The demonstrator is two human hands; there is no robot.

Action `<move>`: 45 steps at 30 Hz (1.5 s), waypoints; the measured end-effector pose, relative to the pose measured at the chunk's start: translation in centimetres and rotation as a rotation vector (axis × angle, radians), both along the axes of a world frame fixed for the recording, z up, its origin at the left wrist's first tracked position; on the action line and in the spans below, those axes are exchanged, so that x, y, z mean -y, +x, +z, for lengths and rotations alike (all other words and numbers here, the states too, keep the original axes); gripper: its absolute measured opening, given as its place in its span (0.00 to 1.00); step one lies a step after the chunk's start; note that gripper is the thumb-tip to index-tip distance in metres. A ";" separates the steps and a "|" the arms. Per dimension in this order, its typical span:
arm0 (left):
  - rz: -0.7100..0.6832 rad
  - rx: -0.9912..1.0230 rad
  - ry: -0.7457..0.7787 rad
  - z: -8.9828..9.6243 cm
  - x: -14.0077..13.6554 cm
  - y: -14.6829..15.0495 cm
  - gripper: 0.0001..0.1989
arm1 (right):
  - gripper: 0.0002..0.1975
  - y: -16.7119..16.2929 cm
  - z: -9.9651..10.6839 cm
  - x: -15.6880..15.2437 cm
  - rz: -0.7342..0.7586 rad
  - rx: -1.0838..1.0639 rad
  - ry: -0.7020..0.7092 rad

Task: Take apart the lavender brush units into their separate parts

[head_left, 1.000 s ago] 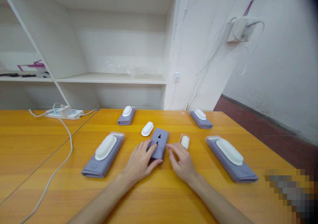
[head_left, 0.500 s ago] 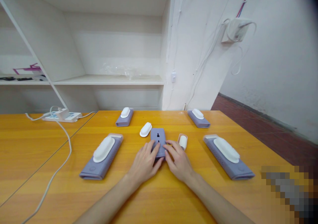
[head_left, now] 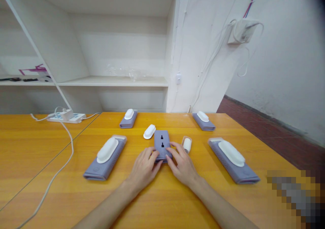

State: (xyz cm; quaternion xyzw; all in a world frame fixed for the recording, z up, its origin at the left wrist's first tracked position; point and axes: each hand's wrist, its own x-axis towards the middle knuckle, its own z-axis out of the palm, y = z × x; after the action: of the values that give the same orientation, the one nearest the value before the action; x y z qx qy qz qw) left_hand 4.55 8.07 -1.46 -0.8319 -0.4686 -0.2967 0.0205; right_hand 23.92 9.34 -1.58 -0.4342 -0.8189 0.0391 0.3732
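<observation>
A purple-grey flat case (head_left: 161, 137) with two black slots in its top face lies in the middle of the table. My left hand (head_left: 144, 163) grips its near left corner, fingers on top and thumb at the front edge. On the near right corner, my right hand (head_left: 183, 164) holds it the same way, fingertips on the top and side. A loose white oval piece (head_left: 149, 131) rests just beyond the case on the left. Right of the case, partly behind my right fingers, is a small clear-edged piece with a white part (head_left: 187, 144).
Similar purple cases topped with white oval pieces lie around: near left (head_left: 104, 158), near right (head_left: 234, 161), far left (head_left: 128, 119), far right (head_left: 203, 121). A white power strip (head_left: 76, 117) with a trailing cable (head_left: 62, 161) sits at left. White shelves (head_left: 114, 81) stand behind.
My left fingers have slid back off the slots toward the near end of the case, so both slots now show. The right hand stays at its side. The view has shifted slightly.
</observation>
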 end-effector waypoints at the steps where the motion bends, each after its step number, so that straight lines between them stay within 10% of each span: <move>1: 0.008 0.009 0.001 -0.1 0.0 0.0 0.09 | 0.14 0.0 0.0 0.0 0.004 -0.002 0.004; 45: 0.087 -0.028 0.012 -0.7 -0.5 -0.3 0.06 | 0.14 -0.2 -0.1 -0.2 0.004 -0.044 -0.057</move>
State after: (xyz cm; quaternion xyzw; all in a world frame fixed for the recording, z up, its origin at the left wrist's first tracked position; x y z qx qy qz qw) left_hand 4.22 8.60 -2.13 -0.8147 -0.5022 -0.2864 0.0448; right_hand 23.76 9.53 -1.64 -0.4421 -0.8099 0.0724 0.3786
